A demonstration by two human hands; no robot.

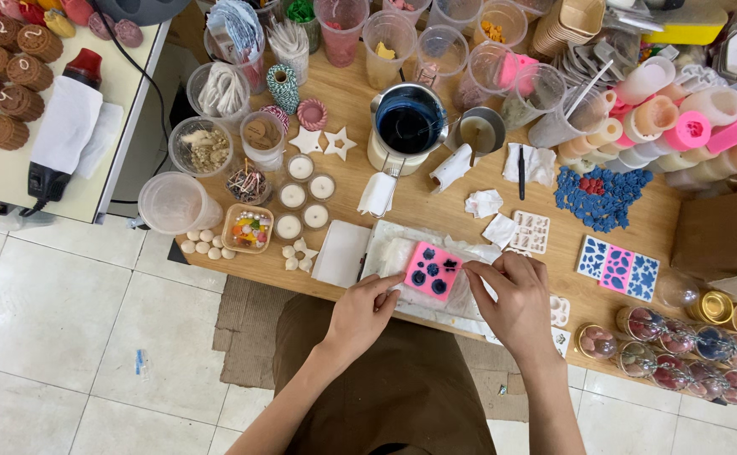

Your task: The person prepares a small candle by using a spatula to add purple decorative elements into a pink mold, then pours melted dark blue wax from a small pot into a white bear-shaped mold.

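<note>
1. Left hand (367, 310) and right hand (512, 297): fingers pinched on the pink mould (432, 271), one at each side, near edge of counter (436, 211).
2. Risk, as judged: uneven flexing cracks the dark blue pieces; blue wax pot (408, 126) stands just beyond.

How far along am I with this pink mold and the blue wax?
Done: the pink mold has its cavities filled dark blue, and a pile of blue pieces lies on the table. In hand: left hand and right hand grip the mold's edges. Left: its shapes are still inside, and the pot still holds blue wax.
</note>
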